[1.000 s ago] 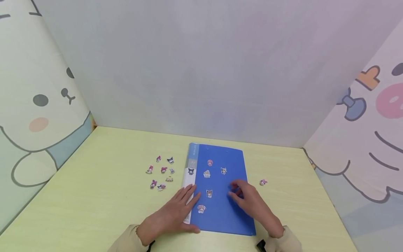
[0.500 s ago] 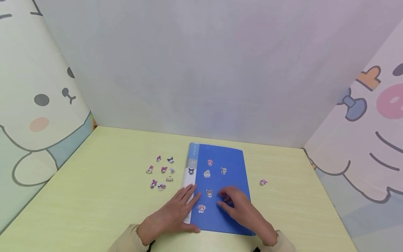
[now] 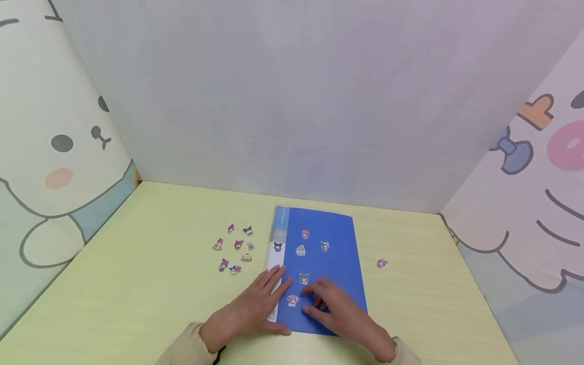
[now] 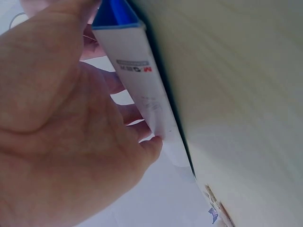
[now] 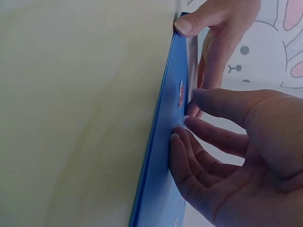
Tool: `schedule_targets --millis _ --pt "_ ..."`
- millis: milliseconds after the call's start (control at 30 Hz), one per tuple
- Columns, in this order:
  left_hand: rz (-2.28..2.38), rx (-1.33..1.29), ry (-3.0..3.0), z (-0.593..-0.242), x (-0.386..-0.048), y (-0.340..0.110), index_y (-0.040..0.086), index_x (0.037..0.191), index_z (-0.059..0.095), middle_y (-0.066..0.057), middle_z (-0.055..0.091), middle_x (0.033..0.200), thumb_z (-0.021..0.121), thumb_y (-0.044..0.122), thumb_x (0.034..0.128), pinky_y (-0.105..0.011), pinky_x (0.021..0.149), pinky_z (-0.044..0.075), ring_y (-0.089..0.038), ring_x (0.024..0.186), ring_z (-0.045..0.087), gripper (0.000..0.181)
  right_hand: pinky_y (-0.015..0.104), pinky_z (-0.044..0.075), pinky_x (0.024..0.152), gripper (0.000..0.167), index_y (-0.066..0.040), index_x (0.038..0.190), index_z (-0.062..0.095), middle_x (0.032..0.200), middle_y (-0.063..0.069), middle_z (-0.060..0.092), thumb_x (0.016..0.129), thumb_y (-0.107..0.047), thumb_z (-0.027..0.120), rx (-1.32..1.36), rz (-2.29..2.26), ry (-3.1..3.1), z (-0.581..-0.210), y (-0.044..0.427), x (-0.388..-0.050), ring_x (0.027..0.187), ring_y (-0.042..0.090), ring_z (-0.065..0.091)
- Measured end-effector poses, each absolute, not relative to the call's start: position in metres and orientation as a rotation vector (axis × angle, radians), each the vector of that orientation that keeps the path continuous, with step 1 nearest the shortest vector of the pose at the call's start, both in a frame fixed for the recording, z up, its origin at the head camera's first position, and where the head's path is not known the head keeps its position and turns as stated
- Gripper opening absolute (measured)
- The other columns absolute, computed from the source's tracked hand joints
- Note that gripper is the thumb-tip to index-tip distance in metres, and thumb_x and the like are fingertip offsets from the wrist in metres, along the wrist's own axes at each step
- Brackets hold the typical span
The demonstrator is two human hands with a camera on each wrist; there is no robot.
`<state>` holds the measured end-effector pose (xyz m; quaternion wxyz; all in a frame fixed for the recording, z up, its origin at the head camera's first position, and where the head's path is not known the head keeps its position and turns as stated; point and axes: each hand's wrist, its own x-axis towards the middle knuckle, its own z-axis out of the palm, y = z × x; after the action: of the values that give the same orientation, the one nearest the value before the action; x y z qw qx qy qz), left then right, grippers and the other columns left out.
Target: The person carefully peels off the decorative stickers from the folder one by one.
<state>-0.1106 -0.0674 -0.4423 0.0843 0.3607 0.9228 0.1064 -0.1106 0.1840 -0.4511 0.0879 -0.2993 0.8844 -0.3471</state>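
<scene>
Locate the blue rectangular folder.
In the head view, the folder lies partly under the left hand, between several small character stickers at left and one pink sticker at right.

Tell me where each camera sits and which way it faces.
Head: on the head, facing forward and down at the blue folder; left hand, right hand and sleeves show.
Left wrist: on that wrist, facing the folder's white spine; the left hand looms in front.
Right wrist: on that wrist, facing across the folder; both hands show.
Shared: head and right wrist both show both hands and the folder.
</scene>
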Motion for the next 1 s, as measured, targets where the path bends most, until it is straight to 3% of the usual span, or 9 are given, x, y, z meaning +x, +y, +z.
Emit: schedule_targets --millis 333,633,1000 --pt "0.322 1.087 2.753 -0.4428 -0.1112 -0.0678 0.005 0.156 0.041 -0.02 0.028 0.165 0.064 0.072 0.0875 -0.048 0.122 0.026 -0.035 0.153 0.026 0.099 0.021 0.05 0.074 0.038 -0.012 0.135 0.063 0.118 -0.001 0.055 0.102 -0.032 0.066 -0.85 -1.024 2.516 -0.4506 0.179 -0.1069 0.087 0.004 0.052" --pt "0.332 1.087 2.747 -0.443 -0.1112 -0.0684 0.005 0.156 0.041 -0.019 0.029 0.165 0.064 0.071 0.0875 -0.049 0.121 0.026 -0.035 0.153 0.026 0.099 0.022 0.051 0.079 0.044 -0.011 0.138 0.057 0.136 0.003 0.046 0.101 -0.031 0.067 -0.868 -1.093 2.448 -0.4538 0.1773 -0.102 0.094 0.007 0.054" --pt "0.315 1.098 2.758 -0.4423 -0.1105 -0.0684 0.004 0.156 0.041 -0.02 0.029 0.165 0.064 0.072 0.0877 -0.048 0.121 0.027 -0.035 0.153 0.027 0.099 0.023 0.05 0.08 0.036 -0.018 0.132 0.055 0.124 -0.001 0.052 0.101 -0.031 0.067 -0.802 -1.137 2.398 -0.4511 0.1752 -0.1002 0.093 0.005 0.054"
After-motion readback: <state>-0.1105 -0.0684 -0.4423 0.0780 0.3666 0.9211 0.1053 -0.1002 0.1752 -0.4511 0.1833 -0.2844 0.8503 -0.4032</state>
